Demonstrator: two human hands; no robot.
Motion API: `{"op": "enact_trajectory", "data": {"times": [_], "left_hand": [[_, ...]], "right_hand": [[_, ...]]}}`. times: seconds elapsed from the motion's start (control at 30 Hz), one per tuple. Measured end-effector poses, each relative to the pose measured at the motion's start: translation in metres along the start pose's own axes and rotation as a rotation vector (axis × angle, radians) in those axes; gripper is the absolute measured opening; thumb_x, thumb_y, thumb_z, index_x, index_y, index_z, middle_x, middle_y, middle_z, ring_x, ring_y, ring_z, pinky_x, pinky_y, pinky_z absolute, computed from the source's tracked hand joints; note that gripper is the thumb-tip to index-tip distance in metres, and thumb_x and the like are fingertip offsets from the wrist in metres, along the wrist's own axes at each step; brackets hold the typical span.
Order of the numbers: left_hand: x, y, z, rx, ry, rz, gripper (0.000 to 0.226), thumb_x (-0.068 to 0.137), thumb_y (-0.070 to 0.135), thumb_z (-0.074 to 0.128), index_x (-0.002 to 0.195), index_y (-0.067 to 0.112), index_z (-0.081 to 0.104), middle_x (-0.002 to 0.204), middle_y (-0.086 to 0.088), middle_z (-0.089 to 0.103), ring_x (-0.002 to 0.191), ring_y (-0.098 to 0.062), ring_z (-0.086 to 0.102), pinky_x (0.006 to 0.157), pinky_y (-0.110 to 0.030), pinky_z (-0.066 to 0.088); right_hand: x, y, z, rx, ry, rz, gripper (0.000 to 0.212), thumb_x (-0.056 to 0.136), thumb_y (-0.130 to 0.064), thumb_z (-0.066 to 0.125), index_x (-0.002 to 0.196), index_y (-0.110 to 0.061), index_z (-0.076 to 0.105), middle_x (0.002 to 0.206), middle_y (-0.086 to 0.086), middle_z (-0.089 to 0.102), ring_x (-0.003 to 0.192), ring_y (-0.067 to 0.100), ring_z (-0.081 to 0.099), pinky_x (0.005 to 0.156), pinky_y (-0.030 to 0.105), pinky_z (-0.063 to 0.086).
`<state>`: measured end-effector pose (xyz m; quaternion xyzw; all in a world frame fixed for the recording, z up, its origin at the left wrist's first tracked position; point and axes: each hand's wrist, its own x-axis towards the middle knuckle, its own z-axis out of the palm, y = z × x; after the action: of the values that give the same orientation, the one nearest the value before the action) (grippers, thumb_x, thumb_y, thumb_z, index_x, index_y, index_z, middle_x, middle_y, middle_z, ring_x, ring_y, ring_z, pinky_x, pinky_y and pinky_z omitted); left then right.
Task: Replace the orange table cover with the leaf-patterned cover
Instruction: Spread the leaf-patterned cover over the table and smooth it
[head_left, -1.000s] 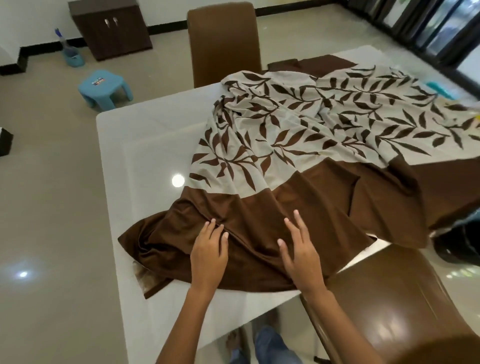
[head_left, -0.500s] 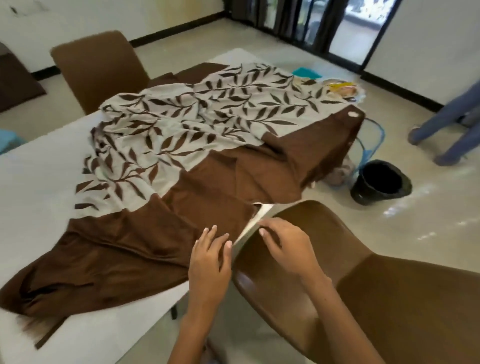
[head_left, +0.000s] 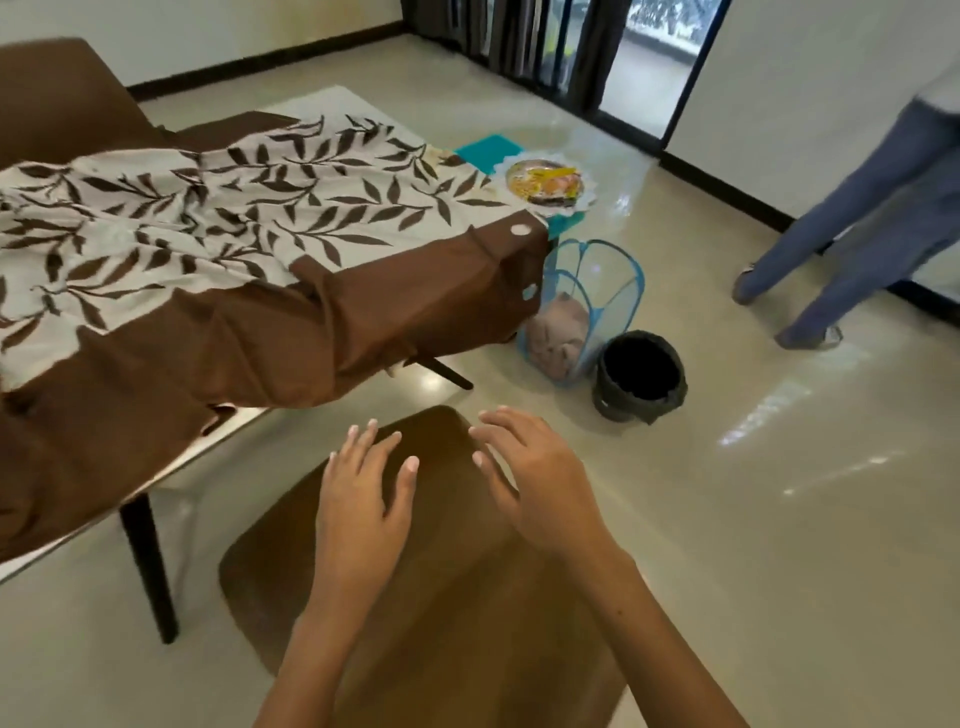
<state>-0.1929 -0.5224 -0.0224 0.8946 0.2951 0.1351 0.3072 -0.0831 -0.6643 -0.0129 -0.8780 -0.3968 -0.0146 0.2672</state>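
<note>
The leaf-patterned cover, cream with brown leaves and a wide brown border, lies rumpled over the white table, its brown edge hanging off the near right corner. Both of my hands are off the cloth, over the back of a brown chair. My left hand has straight spread fingers above the chair top. My right hand is beside it, fingers relaxed and slightly bent, holding nothing. An orange-pink cloth sits bundled inside a blue mesh basket on the floor.
A black bin stands by the basket. A white doily plate with yellow items and a teal mat sit at the table's far corner. Another person's legs stand at the right. Another brown chair is far left.
My hands lifted off the cover's brown border and moved right over the chair back. My view swung right, bringing the basket, bin and the other person's legs into sight.
</note>
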Motion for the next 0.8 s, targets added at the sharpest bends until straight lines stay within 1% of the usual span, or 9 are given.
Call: {"op": "enact_trajectory", "data": {"times": [0.1,0.2,0.3,0.37,0.43,0.53,0.63,0.73,0.8], "left_hand": [[0.011,0.027,0.025,-0.029,0.040,-0.016,0.051,0.093,0.044,0.037,0.132,0.017,0.054,0.148,0.000,0.039,0.143,-0.013,0.022,0.115,-0.032,0.014],[0.030,0.043,0.048,-0.048,0.088,-0.064,0.052,0.093,0.043,0.035,0.133,0.015,0.053,0.148,-0.003,0.040,0.142,-0.016,0.023,0.115,-0.034,0.014],[0.058,0.063,0.072,-0.058,0.171,-0.094,0.050,0.095,0.040,0.036,0.132,0.012,0.053,0.147,-0.007,0.041,0.142,-0.020,0.026,0.117,-0.039,0.017],[0.085,0.073,0.087,-0.081,0.211,-0.124,0.046,0.097,0.036,0.039,0.134,0.012,0.052,0.148,-0.007,0.040,0.142,-0.019,0.025,0.117,-0.042,0.019],[0.117,0.084,0.102,-0.107,0.233,-0.167,0.044,0.098,0.033,0.042,0.135,0.013,0.050,0.150,-0.005,0.037,0.143,-0.017,0.022,0.118,-0.042,0.018],[0.162,0.107,0.121,-0.127,0.275,-0.218,0.043,0.098,0.032,0.043,0.135,0.013,0.051,0.150,-0.005,0.037,0.143,-0.015,0.021,0.117,-0.033,0.012],[0.202,0.129,0.133,-0.134,0.289,-0.252,0.043,0.098,0.033,0.044,0.135,0.015,0.051,0.150,-0.002,0.036,0.143,-0.013,0.019,0.114,-0.026,0.006],[0.239,0.145,0.147,-0.121,0.302,-0.294,0.043,0.098,0.036,0.042,0.136,0.017,0.050,0.151,-0.001,0.034,0.143,-0.011,0.018,0.113,-0.022,0.002],[0.267,0.147,0.157,-0.087,0.305,-0.322,0.044,0.098,0.037,0.040,0.136,0.017,0.050,0.151,-0.001,0.034,0.144,-0.011,0.018,0.113,-0.021,0.001]], "right_hand": [[0.018,0.038,-0.013,-0.007,-0.009,-0.011,0.026,0.092,-0.027,0.051,0.112,-0.020,0.066,0.118,-0.003,0.063,0.113,0.012,0.054,0.094,0.019,0.036],[0.045,0.060,-0.011,0.026,-0.044,-0.021,0.024,0.093,-0.025,0.053,0.113,-0.019,0.065,0.119,-0.003,0.062,0.112,0.012,0.054,0.093,0.018,0.035],[0.077,0.081,-0.010,0.025,-0.056,-0.073,0.025,0.092,-0.024,0.053,0.114,-0.017,0.064,0.119,-0.001,0.063,0.110,0.012,0.056,0.093,0.021,0.041],[0.104,0.101,-0.013,0.017,-0.041,-0.124,0.026,0.091,-0.023,0.054,0.113,-0.015,0.065,0.117,0.001,0.064,0.107,0.013,0.058,0.092,0.025,0.046],[0.133,0.127,-0.020,0.004,-0.058,-0.169,0.027,0.090,-0.022,0.055,0.113,-0.014,0.065,0.116,0.001,0.065,0.106,0.013,0.059,0.091,0.024,0.046],[0.179,0.165,-0.029,-0.002,-0.116,-0.248,0.030,0.090,-0.027,0.049,0.112,-0.015,0.066,0.115,0.000,0.065,0.105,0.012,0.059,0.089,0.022,0.044],[0.227,0.201,-0.025,0.040,-0.121,-0.276,0.036,0.091,-0.033,0.042,0.111,-0.016,0.066,0.114,-0.001,0.065,0.104,0.010,0.059,0.089,0.023,0.047],[0.278,0.231,-0.014,0.076,-0.127,-0.261,0.027,0.092,-0.031,0.050,0.110,-0.019,0.066,0.115,-0.003,0.064,0.106,0.007,0.057,0.089,0.023,0.049],[0.318,0.247,-0.005,0.084,-0.159,-0.248,0.022,0.092,-0.026,0.056,0.111,-0.019,0.065,0.117,-0.003,0.063,0.108,0.008,0.056,0.090,0.019,0.044]]}}
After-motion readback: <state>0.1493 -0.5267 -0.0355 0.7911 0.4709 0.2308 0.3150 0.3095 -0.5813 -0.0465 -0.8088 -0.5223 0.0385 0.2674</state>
